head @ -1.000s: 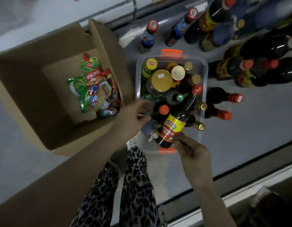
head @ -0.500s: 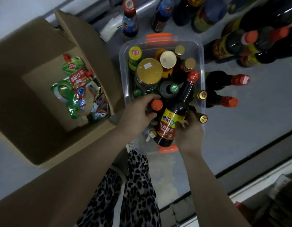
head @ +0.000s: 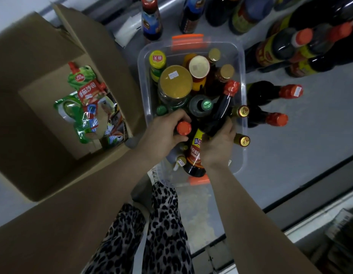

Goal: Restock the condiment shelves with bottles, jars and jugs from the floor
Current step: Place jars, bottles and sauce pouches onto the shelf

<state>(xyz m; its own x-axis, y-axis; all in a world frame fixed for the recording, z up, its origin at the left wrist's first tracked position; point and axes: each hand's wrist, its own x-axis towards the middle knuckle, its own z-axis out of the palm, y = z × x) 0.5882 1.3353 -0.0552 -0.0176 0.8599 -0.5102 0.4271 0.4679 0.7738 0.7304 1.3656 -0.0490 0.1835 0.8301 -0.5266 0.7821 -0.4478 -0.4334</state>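
Note:
A clear plastic bin (head: 243, 123) with orange latches stands on the floor, packed with several jars and bottles. A dark soy sauce bottle (head: 218, 115) with a red cap and a yellow-red label lies slanted on top of them. My right hand (head: 218, 145) grips this bottle around its middle. My left hand (head: 163, 133) curls around the neck of an orange-capped bottle (head: 184, 127) standing in the bin's near left part. A large jar with a gold lid (head: 176, 81) sits behind my left hand.
An open cardboard box (head: 43, 135) at left holds green and red sauce pouches (head: 86, 95). Dark bottles (head: 270, 91) with red caps lie right of the bin, and more bottles (head: 280, 48) crowd the far floor. Leopard-print trousers (head: 163, 224) show below.
The view has moved closer to the bin. My right hand came up from the bottle's base and closed around the slanted soy sauce bottle. My left hand shifted onto the orange-capped bottle.

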